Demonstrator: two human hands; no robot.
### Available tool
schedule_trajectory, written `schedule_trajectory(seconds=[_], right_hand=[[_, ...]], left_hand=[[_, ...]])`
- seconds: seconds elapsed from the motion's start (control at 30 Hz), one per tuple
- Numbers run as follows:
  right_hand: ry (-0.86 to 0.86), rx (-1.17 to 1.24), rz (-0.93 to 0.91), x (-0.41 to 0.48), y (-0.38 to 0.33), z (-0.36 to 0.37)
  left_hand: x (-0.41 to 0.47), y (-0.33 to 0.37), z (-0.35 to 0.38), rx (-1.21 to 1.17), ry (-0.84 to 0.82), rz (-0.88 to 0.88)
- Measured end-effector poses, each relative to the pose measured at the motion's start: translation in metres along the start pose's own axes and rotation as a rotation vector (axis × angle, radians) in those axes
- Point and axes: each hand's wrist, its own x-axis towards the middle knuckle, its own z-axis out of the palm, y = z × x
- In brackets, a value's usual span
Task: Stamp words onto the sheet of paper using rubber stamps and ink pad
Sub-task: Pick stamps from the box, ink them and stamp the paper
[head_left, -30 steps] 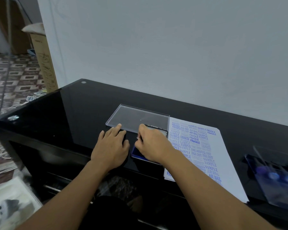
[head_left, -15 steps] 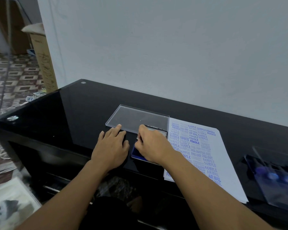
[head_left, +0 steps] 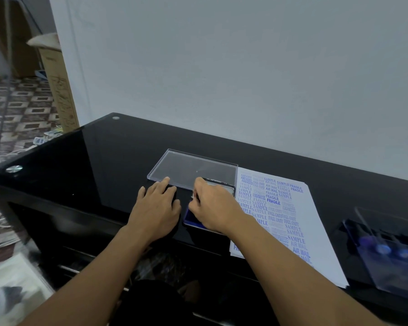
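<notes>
The ink pad (head_left: 189, 218) lies on the black glass table (head_left: 99, 165), its blue surface showing under my right hand (head_left: 213, 208). That hand hovers over the pad with fingers curled, pinching a small rubber stamp (head_left: 193, 196) that is almost wholly hidden. My left hand (head_left: 157, 209) rests flat on the table just left of the pad, fingers straight. Right of the pad lies the white sheet of paper (head_left: 316, 234), covered in blue stamped words such as SAMPLE, FRAGILE and AIR MAIL.
The pad's clear plastic lid (head_left: 189, 167) lies flat behind my hands. A clear stamp rack (head_left: 391, 262) with blue-topped stamps stands at the table's right end. A white wall runs close behind the table. A cardboard box (head_left: 57, 85) stands on the floor at left.
</notes>
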Motion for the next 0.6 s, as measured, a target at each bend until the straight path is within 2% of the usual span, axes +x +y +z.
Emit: schedule_trajectory(seconds=[0.6], right_hand=[[-0.002, 0.007, 0.008, -0.0016, -0.0017, -0.0020]], left_hand=[[-0.0009, 0.0012, -0.0024, -0.032, 0.006, -0.011]])
